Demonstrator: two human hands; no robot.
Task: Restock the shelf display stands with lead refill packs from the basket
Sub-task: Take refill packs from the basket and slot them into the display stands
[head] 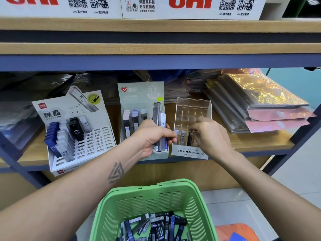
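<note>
A green basket (199,202) at the bottom centre holds several loose lead refill packs (154,226). Three display stands sit on the wooden shelf: a white slotted stand (102,136) on the left, a grey 0.7 stand (140,94) in the middle and a clear MONO graph stand (192,108) on the right. My left hand (152,136) grips a bundle of refill packs (160,122) in front of the grey stand. My right hand (208,134) pinches a black pack (189,138) standing in the front row of the clear stand, beside two pale packs.
Stacked plastic-wrapped folders (257,101) with shiny orange covers fill the shelf's right side. Dark plastic bags lie behind the stands. A shelf board with white uni boxes (191,7) runs overhead. An orange object (234,230) lies on the tiled floor to the right of the basket.
</note>
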